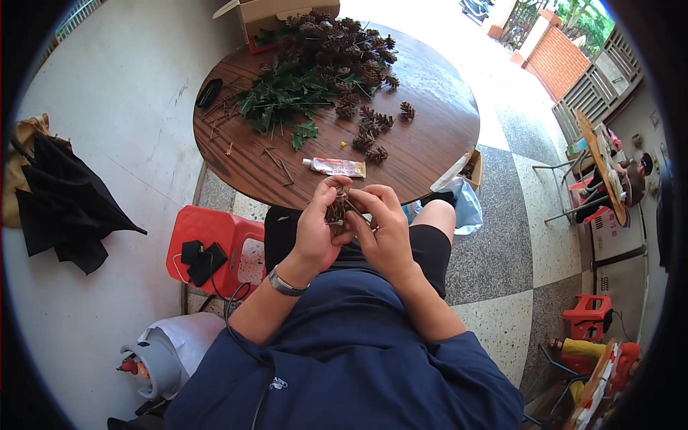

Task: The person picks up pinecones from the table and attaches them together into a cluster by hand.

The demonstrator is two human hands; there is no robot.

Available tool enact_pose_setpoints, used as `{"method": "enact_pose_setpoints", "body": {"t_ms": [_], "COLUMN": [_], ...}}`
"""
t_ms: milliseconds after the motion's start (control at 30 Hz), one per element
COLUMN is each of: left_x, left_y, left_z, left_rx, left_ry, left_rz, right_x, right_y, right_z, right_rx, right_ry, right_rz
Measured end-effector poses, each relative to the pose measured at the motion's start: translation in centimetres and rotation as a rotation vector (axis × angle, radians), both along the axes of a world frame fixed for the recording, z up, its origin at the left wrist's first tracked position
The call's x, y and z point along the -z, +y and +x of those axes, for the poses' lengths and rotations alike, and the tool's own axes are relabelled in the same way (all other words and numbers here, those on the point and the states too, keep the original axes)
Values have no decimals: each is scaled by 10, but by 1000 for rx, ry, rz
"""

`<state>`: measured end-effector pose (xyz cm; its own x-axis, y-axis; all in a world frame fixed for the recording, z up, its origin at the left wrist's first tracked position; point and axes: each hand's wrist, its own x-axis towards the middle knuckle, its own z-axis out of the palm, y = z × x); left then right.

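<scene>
Above my lap, just off the near edge of the round wooden table (pixel 423 93), my left hand (pixel 316 228) is closed round a brown pine cone (pixel 335 209). The fingers of my right hand (pixel 382 228) are pinched together at the cone's right side, around a thin dark stem-like piece. A white and red tube (pixel 337 168) lies on the table beyond my hands. Several loose pine cones (pixel 374 127) are behind it, with green leaves (pixel 283 97) to their left and a large pile of cones (pixel 333 46) at the back.
Thin brown sticks (pixel 279 166) and a black object (pixel 209 93) lie at the table's left. A cardboard box (pixel 261 14) stands at the back. A red stool (pixel 215 240) is at my left, a plastic bag (pixel 467 208) at my right. Other people sit at far right.
</scene>
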<state>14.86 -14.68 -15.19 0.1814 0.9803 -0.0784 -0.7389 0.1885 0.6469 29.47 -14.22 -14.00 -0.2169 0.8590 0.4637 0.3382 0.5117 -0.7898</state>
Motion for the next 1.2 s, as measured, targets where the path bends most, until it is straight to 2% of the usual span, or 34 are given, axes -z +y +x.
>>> {"method": "enact_pose_setpoints", "body": {"t_ms": [100, 200, 367, 633, 733, 767, 867, 900, 1000, 1100, 1200], "left_x": [6, -3, 7, 9, -1, -5, 3, 2, 7, 8, 12], "left_y": [-2, -4, -11, -9, -9, -8, 3, 4, -1, 2, 0], "left_z": [4, 11, 15, 23, 23, 23, 12, 12, 7, 16, 18], "left_rx": [-2, -24, 5, -154, -225, -245, -176, -176, -103, -178, -134], "left_ry": [-10, 69, 296, 347, 194, 126, -118, -128, -134, -135, -84], "left_rz": [-6, -39, 84, 58, -18, -64, -133, -163, -121, -156, -143], "right_x": [5, 8, 12, 9, 6, 9, 11, 16, 9, 10, 18], "right_y": [4, 3, 4, -2, -9, -9, -6, -4, -8, -6, -1], "right_z": [-1, -2, 6, -4, -13, -15, -8, -7, -14, -13, -13], "right_rx": [75, 79, 108, 209, 29, -48, -87, -102, -68, -87, -14], "right_ry": [-16, 21, 139, 105, 476, 590, 254, 182, 159, 137, 180], "right_rz": [239, 257, 105, 93, -297, -304, 10, 92, 122, 167, 119]}}
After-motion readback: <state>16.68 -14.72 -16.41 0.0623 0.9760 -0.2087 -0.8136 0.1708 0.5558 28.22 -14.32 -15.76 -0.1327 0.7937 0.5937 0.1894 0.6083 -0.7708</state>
